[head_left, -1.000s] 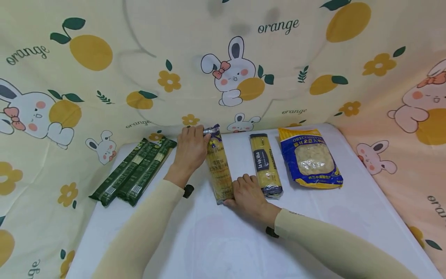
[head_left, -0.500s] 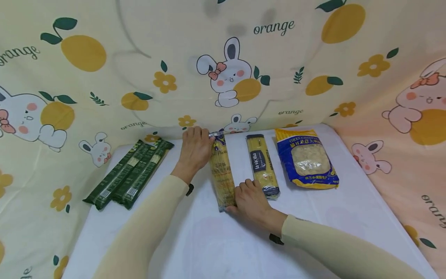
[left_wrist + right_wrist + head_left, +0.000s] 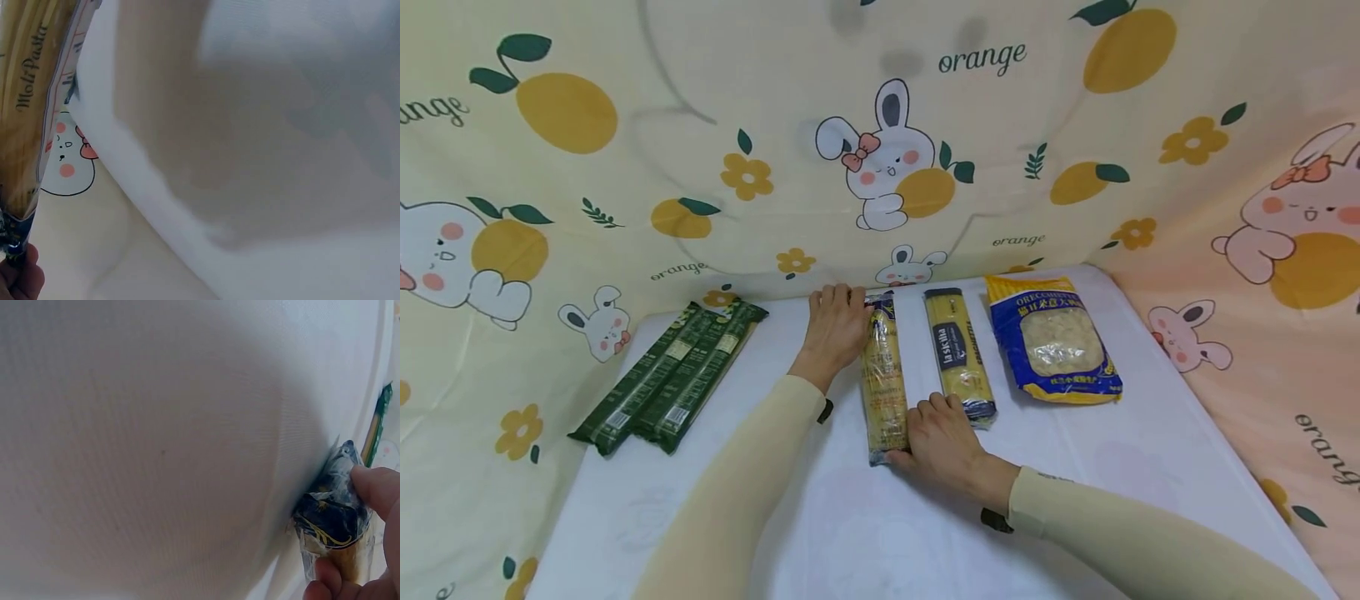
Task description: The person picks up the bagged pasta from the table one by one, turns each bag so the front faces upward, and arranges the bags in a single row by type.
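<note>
A long clear pack of spaghetti (image 3: pixel 886 387) with dark blue ends lies between my two hands in the head view. My left hand (image 3: pixel 837 329) pinches its far end; the left wrist view shows the fingertips (image 3: pixel 28 278) on the dark wrapper, below the printed name "Moli Pasta". At the near end, my right hand (image 3: pixel 943 437) holds the pack's lower right corner. Its thumb (image 3: pixel 375 484) and curled fingers grip the crumpled blue end of the wrapper (image 3: pixel 334 515) in the right wrist view. To its right lies a second spaghetti pack (image 3: pixel 958 354) with a dark label.
Two overlapping dark green packs (image 3: pixel 670 375) lie slanted at the left. A blue and yellow bag of orecchiette (image 3: pixel 1056 342) lies at the far right. The white table (image 3: pixel 850 533) meets a curtain (image 3: pixel 775 100) printed with rabbits and oranges behind.
Both hands have shifted the held spaghetti pack right and a little nearer, towards the labelled spaghetti pack. It has turned from a slant to nearly straight. The head view has swung slightly right.
</note>
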Action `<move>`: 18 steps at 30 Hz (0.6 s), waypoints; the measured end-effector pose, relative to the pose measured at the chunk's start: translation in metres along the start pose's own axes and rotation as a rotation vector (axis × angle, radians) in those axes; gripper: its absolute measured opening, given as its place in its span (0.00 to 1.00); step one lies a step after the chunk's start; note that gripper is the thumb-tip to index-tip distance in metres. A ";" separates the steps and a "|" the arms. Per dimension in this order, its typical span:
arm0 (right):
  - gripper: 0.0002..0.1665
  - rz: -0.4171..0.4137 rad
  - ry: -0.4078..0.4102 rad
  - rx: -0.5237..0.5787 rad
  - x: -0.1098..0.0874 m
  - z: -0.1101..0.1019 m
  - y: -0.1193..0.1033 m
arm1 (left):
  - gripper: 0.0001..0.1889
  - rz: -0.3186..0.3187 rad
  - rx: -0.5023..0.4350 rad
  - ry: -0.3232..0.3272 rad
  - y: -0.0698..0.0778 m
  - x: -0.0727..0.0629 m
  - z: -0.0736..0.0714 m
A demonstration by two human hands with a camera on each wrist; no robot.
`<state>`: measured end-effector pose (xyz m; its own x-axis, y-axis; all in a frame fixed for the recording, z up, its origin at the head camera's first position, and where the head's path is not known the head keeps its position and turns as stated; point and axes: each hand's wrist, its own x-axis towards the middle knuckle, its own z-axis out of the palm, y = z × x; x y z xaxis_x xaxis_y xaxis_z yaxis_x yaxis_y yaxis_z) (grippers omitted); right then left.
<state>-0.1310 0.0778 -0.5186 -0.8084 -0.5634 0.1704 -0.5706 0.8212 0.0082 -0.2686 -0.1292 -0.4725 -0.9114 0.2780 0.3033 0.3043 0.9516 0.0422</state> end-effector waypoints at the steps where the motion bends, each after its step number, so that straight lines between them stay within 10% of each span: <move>1: 0.40 0.004 -0.009 -0.001 0.000 0.000 0.000 | 0.21 0.002 -0.001 -0.009 0.000 0.000 0.001; 18: 0.45 0.021 -0.040 -0.042 0.015 -0.004 0.004 | 0.33 0.052 -0.058 -0.336 0.001 -0.029 0.010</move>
<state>-0.1451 0.0729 -0.5123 -0.8259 -0.5483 0.1314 -0.5474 0.8356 0.0462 -0.2443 -0.1348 -0.4906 -0.9317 0.3625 -0.0240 0.3591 0.9288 0.0918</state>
